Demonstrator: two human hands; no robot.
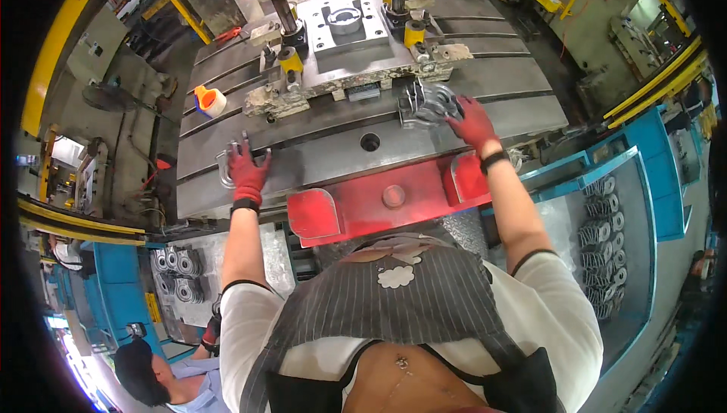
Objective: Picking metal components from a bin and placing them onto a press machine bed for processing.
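My left hand (248, 172), in a red glove, is over the left front of the steel press bed (318, 161). Its fingers are spread, and a flat ring-shaped metal part (224, 170) lies beside and partly under it. To the right, my red-gloved right hand (475, 125) has its fingers bent round the edge of a ring-shaped metal part (448, 99). That part belongs to a small pile of grey metal parts (419, 107) on the bed. Behind them stands a die block (350, 28) with a round metal piece (345, 20) in its middle.
Guide posts (284, 11) and yellow cylinders (289, 58) flank the die. A red metal fixture (392, 196) juts out before me. An orange-and-white tape roll (210, 101) lies left. Blue bins with metal parts (604, 250) stand right; a co-worker (163, 375) is at lower left.
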